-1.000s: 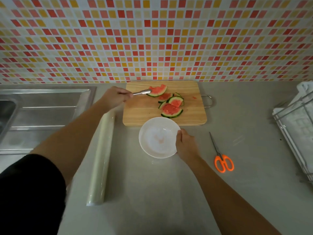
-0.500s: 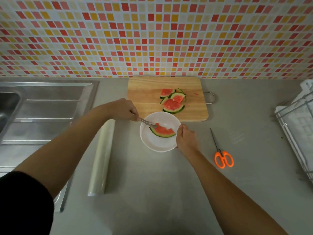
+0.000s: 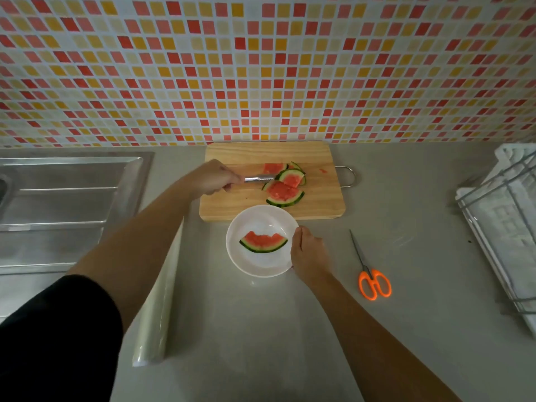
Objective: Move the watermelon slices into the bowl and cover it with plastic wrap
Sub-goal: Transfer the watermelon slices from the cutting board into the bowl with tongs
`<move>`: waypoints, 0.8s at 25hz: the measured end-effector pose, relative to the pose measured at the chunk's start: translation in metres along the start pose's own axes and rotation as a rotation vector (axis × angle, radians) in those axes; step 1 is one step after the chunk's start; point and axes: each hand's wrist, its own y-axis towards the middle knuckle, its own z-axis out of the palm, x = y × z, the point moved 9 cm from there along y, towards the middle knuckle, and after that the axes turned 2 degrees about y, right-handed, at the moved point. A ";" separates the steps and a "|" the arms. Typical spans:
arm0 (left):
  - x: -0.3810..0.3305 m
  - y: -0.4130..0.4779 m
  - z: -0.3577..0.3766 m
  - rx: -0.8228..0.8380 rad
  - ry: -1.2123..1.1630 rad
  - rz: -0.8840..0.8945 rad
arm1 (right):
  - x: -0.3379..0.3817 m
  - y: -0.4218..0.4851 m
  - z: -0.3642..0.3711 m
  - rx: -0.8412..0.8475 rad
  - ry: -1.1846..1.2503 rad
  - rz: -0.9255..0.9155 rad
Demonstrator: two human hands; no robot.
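Watermelon slices (image 3: 285,192), a small overlapping pile, lie on the right half of the wooden cutting board (image 3: 232,207), rinds curved toward the near edge. How many are in the pile is hard to count, three at least. A single slice (image 3: 262,242) lies flat in the white bowl (image 3: 261,265), rind toward the person. The bowl sits on the counter (image 3: 261,329), its far rim overlapping the board's near edge.

Left hand (image 3: 213,178) over the board, fingers curled round the handle of metal tongs (image 3: 259,179). The serrated tips reach the left edge of the pile.

Right hand (image 3: 309,253) grips the bowl's right rim, thumb on top, the other fingers out of sight beneath.

Plastic wrap roll (image 3: 158,309) lies on the counter left of the bowl, partly under the left forearm. Orange-handled scissors (image 3: 372,281) lie well right of the bowl, blades closed. Steel sink drainboard (image 3: 66,198) far left, wire dish rack (image 3: 504,221) far right.
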 end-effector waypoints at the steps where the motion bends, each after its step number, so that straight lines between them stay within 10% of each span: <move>1: 0.001 0.007 0.004 -0.002 -0.006 -0.006 | -0.001 0.001 0.000 0.004 -0.006 0.001; 20: -0.014 0.030 0.017 -0.018 -0.101 0.226 | 0.004 0.001 -0.002 -0.012 -0.030 -0.040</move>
